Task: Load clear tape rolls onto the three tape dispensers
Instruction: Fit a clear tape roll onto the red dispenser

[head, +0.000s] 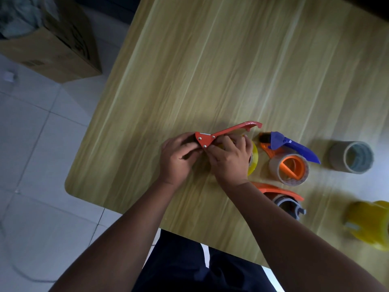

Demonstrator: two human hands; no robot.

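A red metal tape dispenser (223,133) lies on the wooden table (210,70), and both my hands are on it. My left hand (179,157) grips its cutter end. My right hand (229,159) presses a yellowish clear tape roll (253,160) at the dispenser's body, with most of the roll hidden under my fingers. To the right lies a blue and orange dispenser (290,148) with a tape roll (288,168) seated on its orange hub. A third dispenser (282,197), orange over a grey hub, lies nearer to me.
A loose tape roll (351,158) stands at the right, and a stack of yellowish rolls (370,224) sits near the right edge. A cardboard box (48,39) stands on the tiled floor at the upper left. The table's near-left corner (69,186) is rounded.
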